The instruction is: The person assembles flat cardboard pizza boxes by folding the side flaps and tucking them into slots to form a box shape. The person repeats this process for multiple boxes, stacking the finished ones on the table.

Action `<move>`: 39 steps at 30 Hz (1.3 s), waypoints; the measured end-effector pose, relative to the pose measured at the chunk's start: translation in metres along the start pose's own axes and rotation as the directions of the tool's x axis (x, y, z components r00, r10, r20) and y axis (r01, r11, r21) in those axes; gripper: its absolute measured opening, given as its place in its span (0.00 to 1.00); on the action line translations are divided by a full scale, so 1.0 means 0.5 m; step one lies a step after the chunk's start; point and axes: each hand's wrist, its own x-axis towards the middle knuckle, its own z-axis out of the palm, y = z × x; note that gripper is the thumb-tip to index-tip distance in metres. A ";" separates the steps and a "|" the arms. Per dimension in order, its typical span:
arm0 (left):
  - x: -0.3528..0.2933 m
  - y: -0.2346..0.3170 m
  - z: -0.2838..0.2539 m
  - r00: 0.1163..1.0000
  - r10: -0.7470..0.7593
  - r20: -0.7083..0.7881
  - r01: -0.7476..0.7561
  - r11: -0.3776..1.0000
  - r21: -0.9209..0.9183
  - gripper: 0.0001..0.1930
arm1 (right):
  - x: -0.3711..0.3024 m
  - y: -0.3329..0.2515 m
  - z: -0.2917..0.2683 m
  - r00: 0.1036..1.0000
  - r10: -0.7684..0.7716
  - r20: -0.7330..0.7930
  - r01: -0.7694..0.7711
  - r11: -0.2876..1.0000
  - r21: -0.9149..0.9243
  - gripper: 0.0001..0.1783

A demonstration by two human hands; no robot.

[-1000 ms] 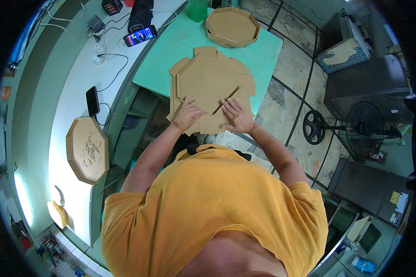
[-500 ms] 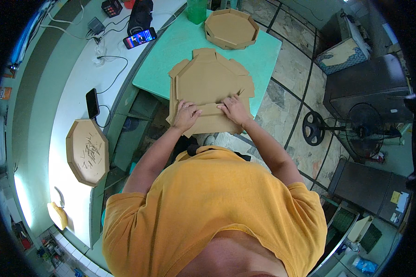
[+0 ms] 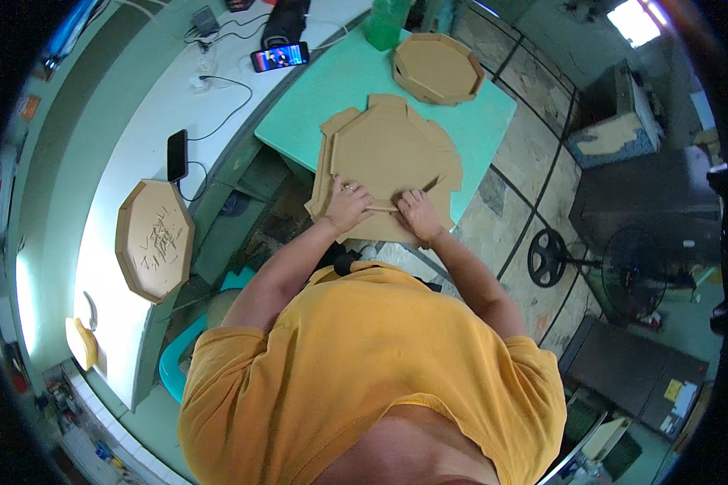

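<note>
A flat brown cardboard box blank (image 3: 388,149) with angled sides and flaps lies on the green table (image 3: 307,121), its near part reaching past the table's near edge. Both of my hands are at its near flap, where a narrow strip is folded up along a crease. My left hand (image 3: 349,205) has its fingers curled over the strip's left part. Close by on the right, my right hand (image 3: 419,215) pinches the same strip near the right corner. My palms hide part of the fold.
A folded octagonal cardboard box (image 3: 438,69) and a green container (image 3: 387,24) stand at the table's far side. The white counter (image 3: 218,137) at left bears a lit phone (image 3: 280,56), a dark phone (image 3: 177,155) and a cardboard tray (image 3: 150,242) of small sticks. A fan (image 3: 635,263) stands right.
The whole view has shifted, so things sit lower and further right at the top. My hands stay on the near flap, and its folded strip looks more raised now. My right fingers are more curled.
</note>
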 end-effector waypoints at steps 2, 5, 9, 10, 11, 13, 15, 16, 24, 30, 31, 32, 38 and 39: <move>0.005 -0.005 -0.012 0.998 -0.005 0.057 0.004 1.000 0.011 0.13 | 0.012 -0.009 0.001 0.986 0.071 0.152 -0.068 0.997 -0.024 0.10; 0.012 -0.021 -0.058 0.999 0.004 0.041 -0.006 0.999 0.054 0.12 | 0.041 -0.023 -0.009 0.999 0.050 -0.001 -0.050 0.998 0.029 0.08; 0.003 -0.013 -0.139 0.936 -0.067 -0.345 0.076 0.997 0.013 0.13 | 0.088 -0.038 -0.050 0.994 0.029 -0.107 -0.036 0.998 -0.061 0.13; -0.009 -0.005 -0.156 0.916 -0.196 -0.349 0.156 0.978 -0.139 0.14 | 0.102 -0.039 -0.063 0.990 0.008 -0.140 -0.019 0.997 -0.074 0.13; -0.020 0.007 -0.167 0.892 -0.327 -0.311 0.242 0.928 -0.282 0.14 | 0.115 -0.042 -0.075 0.985 -0.011 -0.172 -0.004 0.996 -0.087 0.13; -0.025 0.025 -0.173 0.754 -0.657 -0.017 0.428 0.510 -0.746 0.17 | 0.137 -0.064 -0.093 0.977 -0.056 -0.205 0.031 0.992 -0.125 0.14; -0.014 0.041 -0.155 0.521 -0.623 0.583 0.396 -0.429 -0.812 0.22 | 0.162 -0.098 -0.108 0.971 -0.105 -0.215 0.066 0.982 -0.177 0.15; 0.004 0.038 -0.143 0.496 -0.626 0.601 0.291 -0.532 -0.795 0.26 | 0.171 -0.120 -0.117 0.996 -0.081 -0.025 0.072 0.963 -0.261 0.18; 0.007 -0.096 -0.143 0.647 -0.631 0.428 0.240 -0.364 -0.900 0.20 | 0.130 -0.080 -0.344 0.709 0.321 -0.628 -0.287 0.945 0.158 0.33; 0.042 -0.104 -0.125 0.658 -0.731 0.183 0.381 0.113 -0.918 0.14 | 0.081 -0.082 -0.319 0.645 0.764 -0.020 -0.347 0.316 0.883 0.23; 0.050 -0.105 -0.124 0.659 -0.742 0.120 0.416 0.228 -0.881 0.15 | 0.077 -0.102 -0.294 0.627 0.773 -0.102 -0.311 0.368 0.876 0.21; 0.058 -0.107 -0.125 0.659 -0.747 0.086 0.468 0.318 -0.825 0.15 | 0.071 -0.112 -0.278 0.605 0.778 -0.170 -0.296 0.418 0.859 0.20; 0.068 -0.100 -0.161 0.755 -0.620 0.213 0.438 0.235 -0.868 0.18 | 0.050 -0.089 -0.270 0.434 0.892 -0.125 -0.237 0.247 0.940 0.15; 0.069 -0.097 -0.165 0.791 -0.579 0.199 0.407 0.255 -0.877 0.19 | 0.050 -0.087 -0.269 0.424 0.897 -0.123 -0.194 0.223 0.956 0.15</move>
